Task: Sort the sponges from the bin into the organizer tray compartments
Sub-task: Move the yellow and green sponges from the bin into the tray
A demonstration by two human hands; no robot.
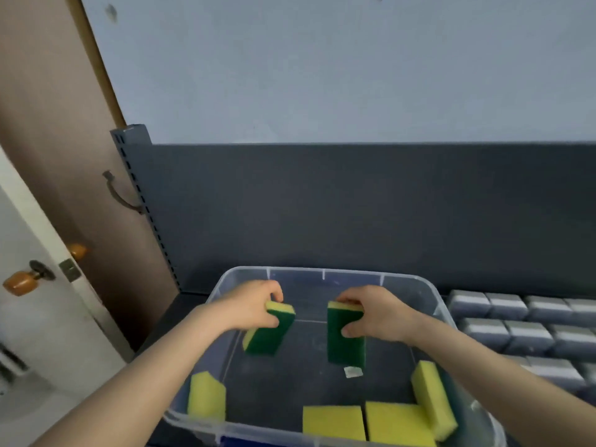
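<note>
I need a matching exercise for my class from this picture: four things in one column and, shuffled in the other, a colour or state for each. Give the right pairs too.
Column A
1. sponge in the left hand
2. sponge in the right hand
3. sponge on the right wall of the bin
4. door knob

Column B
a. orange-brown
b. held upright
c. not held, leaning, yellow
d. held tilted

Pairs: 1-d, 2-b, 3-c, 4-a
</note>
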